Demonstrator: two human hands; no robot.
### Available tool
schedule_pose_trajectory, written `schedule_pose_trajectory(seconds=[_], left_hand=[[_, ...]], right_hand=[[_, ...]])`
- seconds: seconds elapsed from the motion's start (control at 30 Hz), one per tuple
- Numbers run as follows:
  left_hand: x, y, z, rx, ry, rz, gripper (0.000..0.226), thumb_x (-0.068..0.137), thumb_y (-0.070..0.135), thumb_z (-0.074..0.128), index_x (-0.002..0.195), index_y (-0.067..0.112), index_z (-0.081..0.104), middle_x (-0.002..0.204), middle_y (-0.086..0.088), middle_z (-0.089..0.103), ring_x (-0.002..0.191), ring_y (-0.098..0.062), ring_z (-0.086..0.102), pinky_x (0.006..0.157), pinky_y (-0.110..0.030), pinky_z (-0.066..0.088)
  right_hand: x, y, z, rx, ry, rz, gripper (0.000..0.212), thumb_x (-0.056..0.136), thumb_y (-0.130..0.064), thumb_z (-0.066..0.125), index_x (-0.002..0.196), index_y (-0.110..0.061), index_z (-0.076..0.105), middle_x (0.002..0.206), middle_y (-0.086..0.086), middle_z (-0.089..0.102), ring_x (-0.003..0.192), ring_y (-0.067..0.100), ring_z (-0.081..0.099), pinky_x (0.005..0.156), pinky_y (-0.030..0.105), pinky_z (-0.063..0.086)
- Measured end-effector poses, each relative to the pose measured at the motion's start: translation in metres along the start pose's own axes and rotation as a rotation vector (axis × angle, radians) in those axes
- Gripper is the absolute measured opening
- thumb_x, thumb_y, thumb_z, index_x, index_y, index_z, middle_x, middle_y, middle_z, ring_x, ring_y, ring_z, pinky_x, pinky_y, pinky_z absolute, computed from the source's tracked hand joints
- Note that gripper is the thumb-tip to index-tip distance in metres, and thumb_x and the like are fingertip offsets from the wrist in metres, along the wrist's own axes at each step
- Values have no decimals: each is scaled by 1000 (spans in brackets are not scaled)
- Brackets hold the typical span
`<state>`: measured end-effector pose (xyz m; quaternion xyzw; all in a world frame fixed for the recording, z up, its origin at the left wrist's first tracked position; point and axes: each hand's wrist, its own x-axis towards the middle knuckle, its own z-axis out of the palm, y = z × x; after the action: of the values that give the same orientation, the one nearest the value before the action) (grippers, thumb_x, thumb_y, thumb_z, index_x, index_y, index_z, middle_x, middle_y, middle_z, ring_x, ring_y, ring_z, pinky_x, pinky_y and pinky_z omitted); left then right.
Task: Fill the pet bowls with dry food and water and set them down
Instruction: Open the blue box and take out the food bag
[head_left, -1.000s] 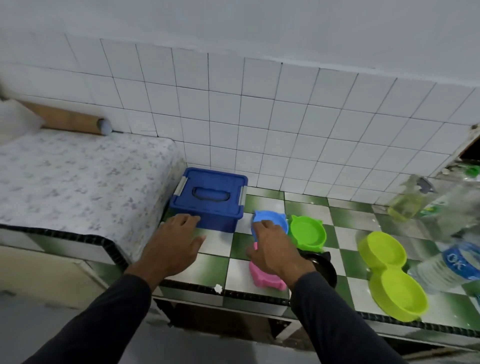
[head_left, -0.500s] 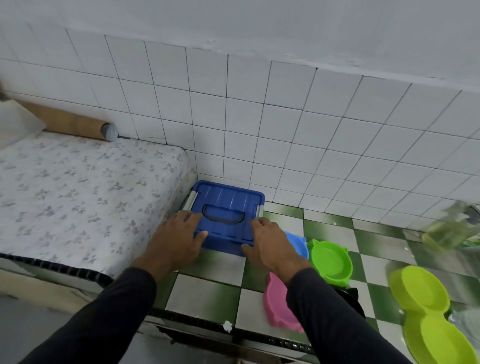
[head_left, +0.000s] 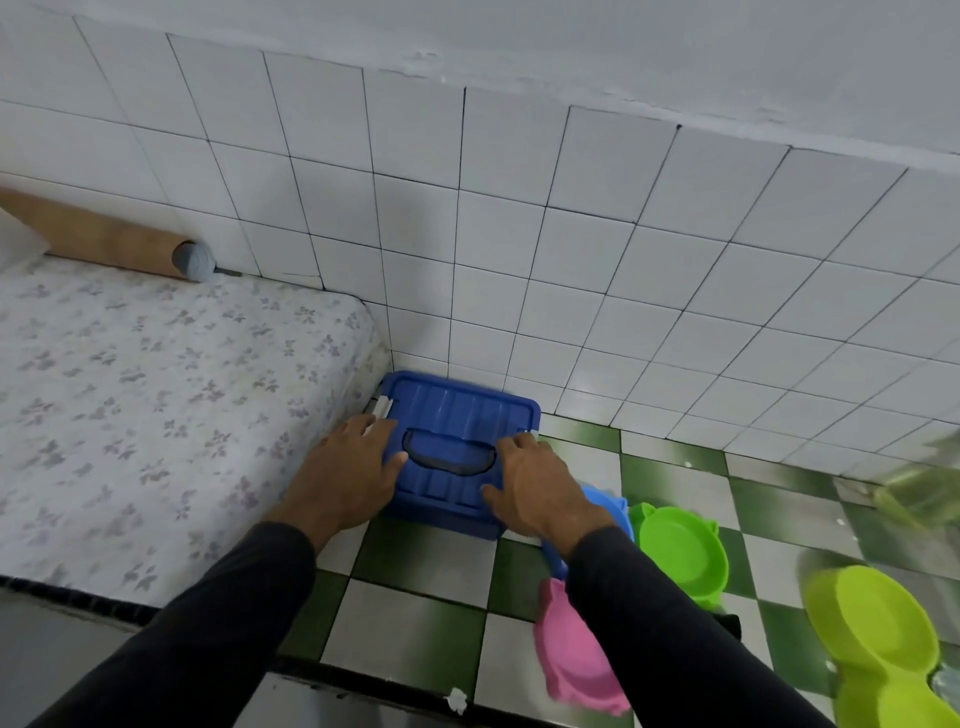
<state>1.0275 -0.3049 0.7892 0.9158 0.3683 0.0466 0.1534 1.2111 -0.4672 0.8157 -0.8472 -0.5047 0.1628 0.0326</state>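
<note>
A blue lidded storage box (head_left: 457, 415) with a recessed handle stands on the green-and-white tiled counter (head_left: 415, 566) against the wall. My left hand (head_left: 348, 473) grips its left edge, fingers by the grey latch and thumb on the lid. My right hand (head_left: 535, 483) grips the right edge the same way. Right of the box lie a blue bowl (head_left: 610, 506), a green bowl (head_left: 680, 551), a pink bowl (head_left: 571, 649) and a lime double bowl (head_left: 878, 634). My right forearm hides part of the blue and pink bowls.
A raised surface under a floral cloth (head_left: 130, 405) borders the box on the left, with a cardboard tube (head_left: 104, 239) along the white tiled wall. Blurred clear bottles (head_left: 914, 499) stand at the far right. The counter's front edge runs below my arms.
Both hands went from the counter and the bowls onto the blue box and now hold its two sides. The view has swung left and closer to the box.
</note>
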Motion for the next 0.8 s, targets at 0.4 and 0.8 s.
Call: schedule_pose_trajectory(seconds=[0.4, 0.8], left_hand=[[48, -41, 10, 13, -60, 128, 58, 101, 39, 49, 149, 8, 47, 139, -18, 54, 118, -36, 55, 97, -46, 50], [72, -65, 23, 21, -70, 206, 41, 96, 18, 61, 135, 7, 60, 110, -13, 64, 92, -26, 60, 82, -37, 55]], right_hand=[[32, -19, 12, 36, -25, 142, 53, 96, -44, 58, 138, -15, 45, 141, 13, 45, 125, 30, 47, 105, 44, 46], [48, -23, 30, 15, -26, 270, 48, 98, -30, 52, 140, -10, 44, 151, 15, 33, 137, 33, 34, 109, 47, 43]])
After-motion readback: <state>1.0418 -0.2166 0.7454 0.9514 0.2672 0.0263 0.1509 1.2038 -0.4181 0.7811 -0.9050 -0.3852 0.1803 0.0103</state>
